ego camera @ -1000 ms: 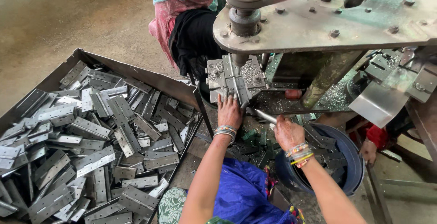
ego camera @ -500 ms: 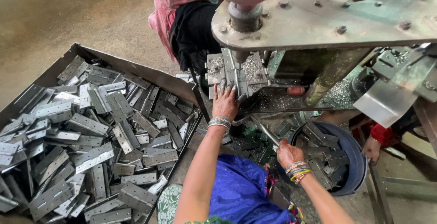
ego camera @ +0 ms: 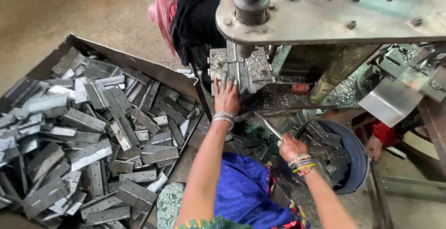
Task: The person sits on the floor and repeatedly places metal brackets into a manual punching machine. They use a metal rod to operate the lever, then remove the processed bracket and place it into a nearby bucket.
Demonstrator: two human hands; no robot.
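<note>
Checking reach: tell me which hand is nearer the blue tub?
Right. The right hand is beside the blue tub; the left hand rests at the press die, farther away.

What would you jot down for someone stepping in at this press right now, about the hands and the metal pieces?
Left hand: flat on the hinge piece seated on the press bed, under the ram.
Right hand: gripping a thin metal rod beside the blue tub.
Done: some hinge pieces lie in the tub.
Left: a large heap of grey hinges fills the tray on the left.
Another person sits behind the press.
</note>
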